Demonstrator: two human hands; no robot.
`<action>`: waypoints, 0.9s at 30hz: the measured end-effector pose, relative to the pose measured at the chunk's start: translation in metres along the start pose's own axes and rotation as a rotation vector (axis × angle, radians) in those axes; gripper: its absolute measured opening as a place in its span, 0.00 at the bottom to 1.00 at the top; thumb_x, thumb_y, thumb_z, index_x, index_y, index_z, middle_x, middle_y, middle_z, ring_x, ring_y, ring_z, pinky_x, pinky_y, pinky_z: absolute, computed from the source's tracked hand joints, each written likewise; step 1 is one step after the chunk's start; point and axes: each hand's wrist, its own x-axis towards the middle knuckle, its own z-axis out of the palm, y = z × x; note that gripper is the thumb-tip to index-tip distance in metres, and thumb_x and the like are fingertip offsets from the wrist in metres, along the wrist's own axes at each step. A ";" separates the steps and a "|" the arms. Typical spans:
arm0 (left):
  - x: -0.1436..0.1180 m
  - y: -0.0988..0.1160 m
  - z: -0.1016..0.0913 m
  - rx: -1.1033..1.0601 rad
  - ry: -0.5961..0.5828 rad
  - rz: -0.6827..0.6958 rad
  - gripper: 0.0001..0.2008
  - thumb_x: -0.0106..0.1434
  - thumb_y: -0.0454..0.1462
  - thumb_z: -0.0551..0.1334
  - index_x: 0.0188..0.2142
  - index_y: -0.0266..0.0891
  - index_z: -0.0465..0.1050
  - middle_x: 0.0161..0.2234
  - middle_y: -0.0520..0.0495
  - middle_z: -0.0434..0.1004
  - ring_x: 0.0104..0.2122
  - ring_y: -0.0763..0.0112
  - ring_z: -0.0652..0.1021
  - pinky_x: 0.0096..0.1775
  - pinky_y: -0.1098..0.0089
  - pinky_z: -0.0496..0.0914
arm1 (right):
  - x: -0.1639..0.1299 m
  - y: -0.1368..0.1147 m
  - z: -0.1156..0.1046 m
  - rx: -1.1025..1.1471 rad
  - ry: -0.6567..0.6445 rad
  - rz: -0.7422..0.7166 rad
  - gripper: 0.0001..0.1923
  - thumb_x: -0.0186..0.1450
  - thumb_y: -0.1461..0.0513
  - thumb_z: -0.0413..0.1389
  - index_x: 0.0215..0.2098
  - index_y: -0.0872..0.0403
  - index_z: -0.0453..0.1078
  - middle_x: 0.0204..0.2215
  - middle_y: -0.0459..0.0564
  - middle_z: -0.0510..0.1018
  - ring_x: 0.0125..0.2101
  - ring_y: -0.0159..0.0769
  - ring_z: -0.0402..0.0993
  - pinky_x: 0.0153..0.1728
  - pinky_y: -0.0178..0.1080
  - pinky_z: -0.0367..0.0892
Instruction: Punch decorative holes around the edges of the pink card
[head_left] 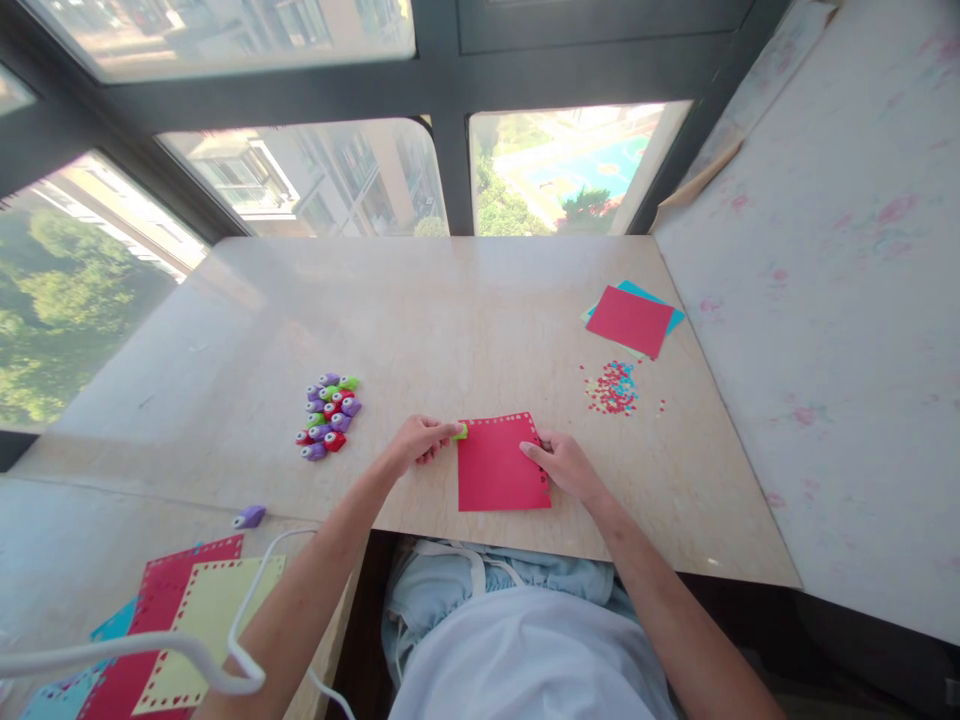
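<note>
A red sheet of paper (499,465) lies in front of me, with punched holes along its top and right edges. My left hand (427,440) is closed around a small green craft punch (460,431), which sits at the sheet's upper left corner. On the right side, my right hand (561,460) grips the sheet's edge, thumb on top and fingers mostly hidden underneath. To the left stands a cluster of several purple, green and red craft punches (328,418).
At the right are a stack of coloured paper (630,320) and a pile of punched-out confetti (613,388). A single purple punch (250,517) lies at left, near hole-edged sheets (217,610) and a white cable (247,610). Windows border the far edge; a papered wall (832,300) stands right.
</note>
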 end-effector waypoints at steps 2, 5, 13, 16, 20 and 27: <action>0.001 -0.001 0.002 -0.022 0.001 0.005 0.23 0.49 0.54 0.67 0.19 0.37 0.66 0.14 0.53 0.65 0.14 0.78 0.65 0.17 0.76 0.56 | 0.000 0.000 0.000 -0.001 -0.001 0.011 0.18 0.60 0.50 0.57 0.32 0.57 0.74 0.23 0.48 0.76 0.26 0.37 0.73 0.25 0.34 0.66; 0.001 -0.002 0.003 -0.039 0.002 0.004 0.22 0.50 0.53 0.67 0.20 0.36 0.68 0.15 0.52 0.68 0.14 0.78 0.67 0.17 0.76 0.57 | 0.000 0.000 0.000 -0.004 -0.010 0.024 0.18 0.61 0.49 0.56 0.33 0.58 0.74 0.23 0.48 0.76 0.26 0.37 0.73 0.25 0.33 0.66; -0.002 0.001 0.003 -0.101 0.000 -0.022 0.21 0.50 0.51 0.68 0.20 0.36 0.68 0.16 0.52 0.69 0.15 0.77 0.70 0.18 0.77 0.60 | 0.000 0.000 0.000 0.008 -0.010 0.022 0.19 0.61 0.49 0.56 0.34 0.57 0.74 0.24 0.49 0.77 0.28 0.39 0.74 0.26 0.35 0.67; 0.000 0.004 0.002 -0.109 -0.050 -0.051 0.19 0.50 0.49 0.69 0.21 0.35 0.69 0.17 0.51 0.71 0.16 0.76 0.71 0.19 0.76 0.63 | 0.000 -0.003 0.000 0.013 -0.008 0.020 0.19 0.61 0.49 0.56 0.33 0.57 0.74 0.25 0.50 0.77 0.28 0.39 0.74 0.26 0.35 0.68; 0.003 0.004 -0.001 -0.104 -0.073 -0.066 0.19 0.51 0.49 0.69 0.23 0.35 0.71 0.18 0.49 0.73 0.18 0.73 0.75 0.20 0.75 0.66 | -0.001 -0.003 0.001 0.023 -0.005 0.020 0.20 0.60 0.48 0.57 0.32 0.57 0.74 0.25 0.50 0.77 0.27 0.38 0.74 0.25 0.34 0.67; 0.003 0.002 0.002 -0.141 -0.037 -0.080 0.18 0.50 0.48 0.70 0.24 0.35 0.73 0.18 0.48 0.74 0.22 0.69 0.78 0.24 0.72 0.72 | 0.000 -0.001 0.001 0.048 -0.044 0.045 0.19 0.62 0.49 0.55 0.33 0.57 0.72 0.28 0.51 0.79 0.28 0.38 0.75 0.25 0.34 0.67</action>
